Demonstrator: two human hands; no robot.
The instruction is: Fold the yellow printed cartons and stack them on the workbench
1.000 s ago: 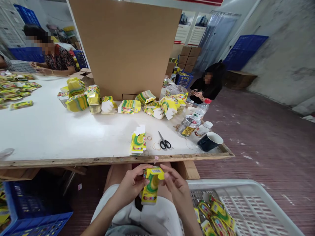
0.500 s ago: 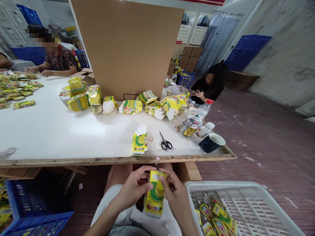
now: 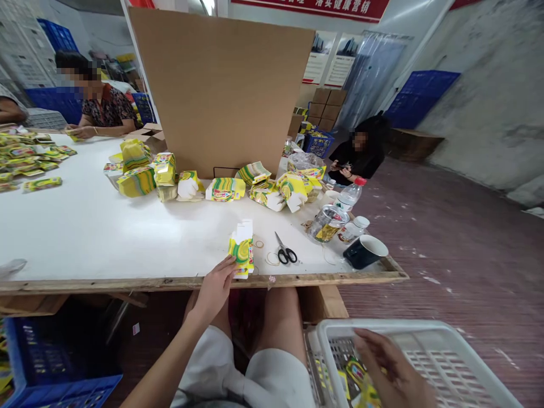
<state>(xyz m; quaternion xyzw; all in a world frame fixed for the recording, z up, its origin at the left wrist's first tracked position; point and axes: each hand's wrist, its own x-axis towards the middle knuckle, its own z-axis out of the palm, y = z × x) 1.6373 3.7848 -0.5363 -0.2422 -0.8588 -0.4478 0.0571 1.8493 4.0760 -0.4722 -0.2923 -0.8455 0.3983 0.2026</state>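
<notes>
A small stack of flat yellow-green cartons [image 3: 241, 252] with white flaps lies near the front edge of the table. My left hand [image 3: 219, 280] reaches onto its left side, the fingers stretched out over the top carton; the thumb is hard to see. Low on the right, my right hand [image 3: 389, 368], blurred, is over the white plastic basket [image 3: 425, 324]. Its fingers look apart and no box shows between them. Inside the basket lie yellow packs [image 3: 355, 371], partly covered by that hand.
Scissors [image 3: 285, 250] and rubber bands [image 3: 272, 258] lie right of the stack. A dark mug [image 3: 361, 254], a jar [image 3: 327, 224] and bottles [image 3: 349, 195] stand at the table's right end. More cartons [image 3: 225, 190] line a cardboard panel [image 3: 221, 90]. Two people sit beyond; a blue crate [image 3: 63, 391] is lower left.
The yellow box held between both hands over my lap is gone from there. My left hand has moved up to the carton stack; my right hand has moved right, over the basket.
</notes>
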